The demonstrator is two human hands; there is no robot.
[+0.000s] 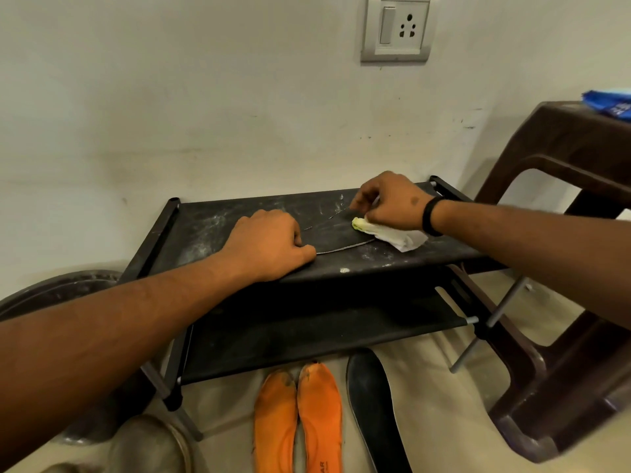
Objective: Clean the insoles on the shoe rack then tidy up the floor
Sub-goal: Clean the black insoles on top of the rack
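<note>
A dark insole [336,233] lay on the dusty shoe rack [205,227], its near end under the left hand's [269,245] curled fingers [300,249]. The right hand [389,203] pinched a white cloth [403,238] at its far end. Two orange insoles [300,421] lay on the floor [444,387] below.

wall [170,97]: off-white, scuffed | switch/socket plate [397,27] | brown plastic stool [563,268], maybe table | beige floor [426,387]

Both forearms are bare, no sleeves showing. The right hand [389,199] has a black band [431,216] round its wrist; the left hand [269,244] wears nothing.
</note>
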